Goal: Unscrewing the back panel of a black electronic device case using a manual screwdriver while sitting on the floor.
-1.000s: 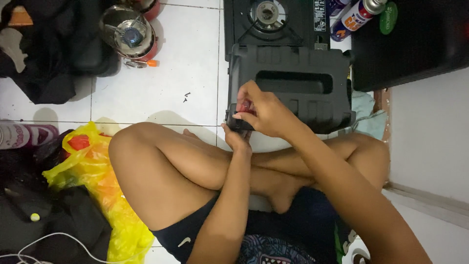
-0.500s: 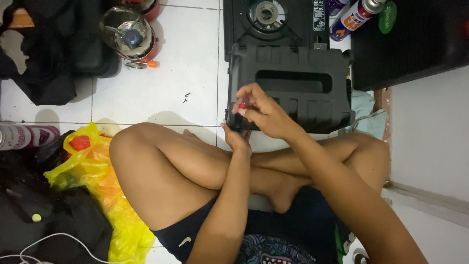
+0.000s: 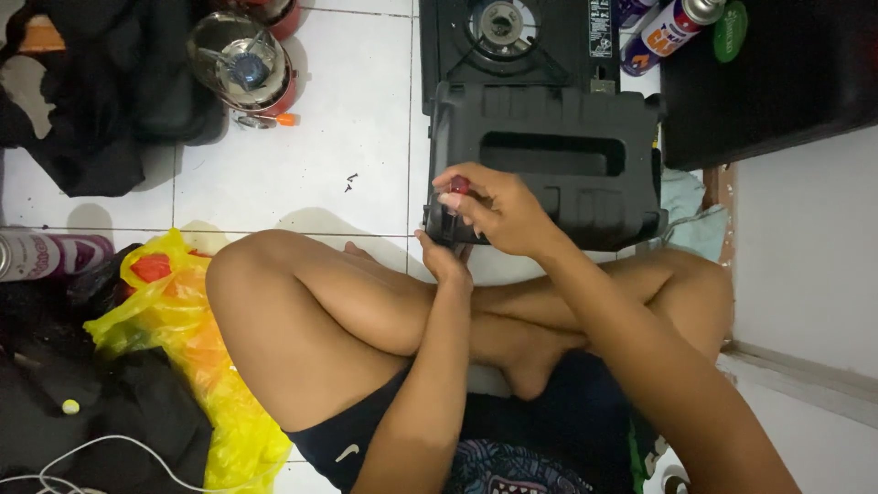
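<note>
Your right hand (image 3: 498,212) pinches a small red-tipped tool (image 3: 459,186) at the black case's (image 3: 549,165) left edge; your left hand (image 3: 445,261) grips that corner just below.

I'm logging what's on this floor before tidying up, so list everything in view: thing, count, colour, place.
Portable gas stove: one, black, top centre on the white tiles.
Stove case: one, black plastic, just below the stove, in front of the knees.
Small tool: one, red-tipped, at the case's left edge.
Gas canisters: two, top right beside the stove.
Round burner: one, metallic with red, top left.
Spray can: one, pale, left edge.
Plastic bag: one, yellow, lower left.
Dark cloth: a heap, black, top left.
Cable: one, white, bottom left.
Left hand: steadies the case's corner.
Right hand: pinches the red-tipped tool.
</note>
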